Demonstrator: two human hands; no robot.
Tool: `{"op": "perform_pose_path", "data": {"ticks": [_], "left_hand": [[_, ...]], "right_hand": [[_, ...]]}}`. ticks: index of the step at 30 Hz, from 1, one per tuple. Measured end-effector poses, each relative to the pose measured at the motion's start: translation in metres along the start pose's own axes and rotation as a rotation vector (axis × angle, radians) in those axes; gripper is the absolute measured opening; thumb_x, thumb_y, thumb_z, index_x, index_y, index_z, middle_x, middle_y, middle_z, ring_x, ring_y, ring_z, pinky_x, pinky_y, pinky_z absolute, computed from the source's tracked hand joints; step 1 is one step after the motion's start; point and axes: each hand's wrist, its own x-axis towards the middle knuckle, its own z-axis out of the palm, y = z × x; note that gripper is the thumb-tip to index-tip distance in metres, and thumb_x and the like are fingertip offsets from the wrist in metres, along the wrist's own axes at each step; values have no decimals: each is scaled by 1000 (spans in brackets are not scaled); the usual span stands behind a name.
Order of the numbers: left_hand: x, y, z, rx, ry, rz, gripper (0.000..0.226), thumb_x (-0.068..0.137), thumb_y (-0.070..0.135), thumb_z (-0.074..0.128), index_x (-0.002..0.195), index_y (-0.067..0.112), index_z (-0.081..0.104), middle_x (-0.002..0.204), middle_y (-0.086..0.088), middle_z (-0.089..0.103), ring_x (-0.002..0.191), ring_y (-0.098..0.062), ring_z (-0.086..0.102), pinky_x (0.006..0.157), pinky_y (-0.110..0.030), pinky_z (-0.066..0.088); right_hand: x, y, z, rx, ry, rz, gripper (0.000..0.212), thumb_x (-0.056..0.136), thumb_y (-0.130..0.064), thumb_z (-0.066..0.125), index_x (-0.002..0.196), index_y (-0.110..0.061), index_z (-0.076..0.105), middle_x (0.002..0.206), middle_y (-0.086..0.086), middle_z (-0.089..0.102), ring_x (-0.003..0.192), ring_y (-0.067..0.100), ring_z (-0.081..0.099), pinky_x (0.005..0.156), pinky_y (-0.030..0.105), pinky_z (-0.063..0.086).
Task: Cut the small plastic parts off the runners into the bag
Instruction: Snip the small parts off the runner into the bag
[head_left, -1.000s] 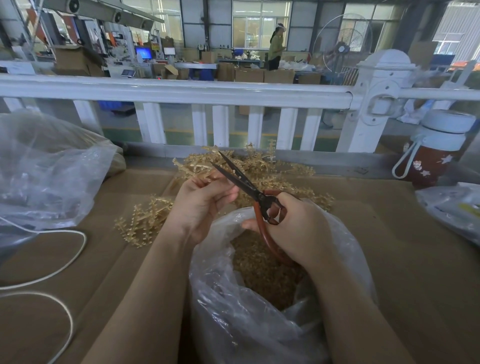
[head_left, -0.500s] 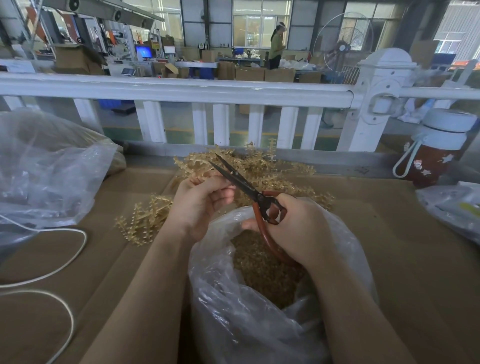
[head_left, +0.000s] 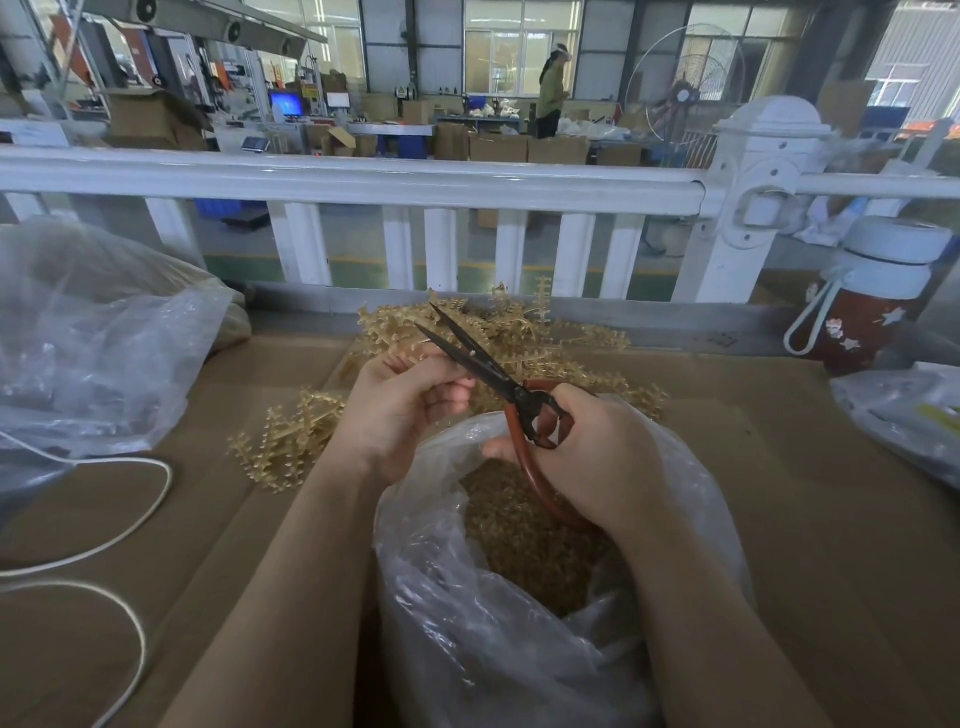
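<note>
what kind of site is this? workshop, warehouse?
Most likely a small factory floor, at a hand-trimming bench. Piled plastic runners and a bag of cut parts sit up front; past the white railing are stacked cartons, a monitor and an industrial fan.

Soft window daylight, sharp (edges bend outward).

White railing (head_left: 363, 182) across the upper frame, capped post (head_left: 763, 197) at right. Beyond, factory floor with green paint and yellow lines, stacked cardboard boxes (head_left: 498, 148), blue monitor (head_left: 285, 104) upper left, standing fan (head_left: 685, 98) upper right, daylit windows (head_left: 519, 47) top centre.
</note>
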Motion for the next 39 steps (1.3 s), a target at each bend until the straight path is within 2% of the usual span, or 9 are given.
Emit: {"op": "perform_pose_path", "data": {"ticks": [3, 5, 8, 12, 15, 18, 25, 36, 39], "left_hand": [[0, 0, 0, 2, -1, 16, 19, 81, -1, 64, 68, 9, 75, 66, -7, 70, 56, -12, 63, 58, -21, 54], [-2, 0, 0, -12, -13, 27, 9, 74, 9, 68, 69, 10, 75, 68, -8, 71, 57, -13, 64, 59, -22, 55], [-2, 0, 1, -29, -22, 35, 8, 71, 15, 69, 71, 12, 76, 71, -7, 72, 59, -13, 65, 63, -22, 56], [-2, 0, 1, -26, -11, 48, 9, 79, 9, 67, 74, 11, 74, 70, -7, 71, 59, -13, 64, 62, -23, 56], [-2, 0, 1, 19, 18, 64, 20, 88, -3, 60, 76, 7, 72, 68, -7, 70, 58, -13, 63, 61, -22, 55], [-2, 0, 1, 29, 25, 70, 21, 90, -5, 57, 77, 6, 71, 68, -7, 70, 58, -13, 62, 61, -22, 55], [0, -2, -4, 43, -21, 97, 10, 75, 7, 66, 73, 8, 76, 70, -8, 72, 60, -14, 66, 62, -23, 55], [2, -3, -6, 100, -116, 136, 18, 77, 6, 61, 69, 15, 75, 71, -5, 69, 67, -15, 64, 70, -25, 54], [1, -3, -6, 95, -114, 118, 16, 78, 6, 63, 70, 15, 73, 72, -6, 68, 68, -14, 64, 70, -24, 54]], "right_hand": [[0, -1, 0, 20, -20, 22, 60, 52, -100, 46, 71, -44, 45, 66, -28, 53, 77, -16, 55, 47, 9, 36], [0, -1, 0, 29, -19, 26, 60, 51, -101, 44, 73, -45, 46, 67, -28, 54, 75, -15, 56, 48, 9, 36], [1, -2, -1, 43, -30, 38, 59, 50, -101, 43, 75, -48, 45, 67, -30, 53, 68, -11, 57, 47, 8, 36], [0, -4, -2, 45, -54, 39, 68, 51, -98, 46, 92, -45, 56, 72, -29, 55, 65, -9, 55, 50, 8, 37], [0, -4, -4, 38, -32, 26, 60, 54, -96, 49, 83, -44, 52, 68, -27, 55, 62, -10, 54, 51, 10, 41], [-1, -6, -6, 20, -31, 24, 61, 53, -97, 45, 85, -45, 49, 69, -27, 54, 62, -11, 53, 49, 10, 37], [-1, -7, -7, -23, -57, 10, 75, 57, -98, 41, 98, -37, 57, 77, -25, 57, 69, -11, 52, 52, 9, 31], [0, -4, -6, 8, -86, 36, 75, 57, -98, 45, 100, -37, 57, 81, -24, 60, 72, -10, 53, 56, 10, 35], [0, -4, -6, 10, -68, 32, 84, 54, -102, 36, 101, -36, 58, 82, -23, 61, 73, -9, 54, 57, 8, 35]]}}
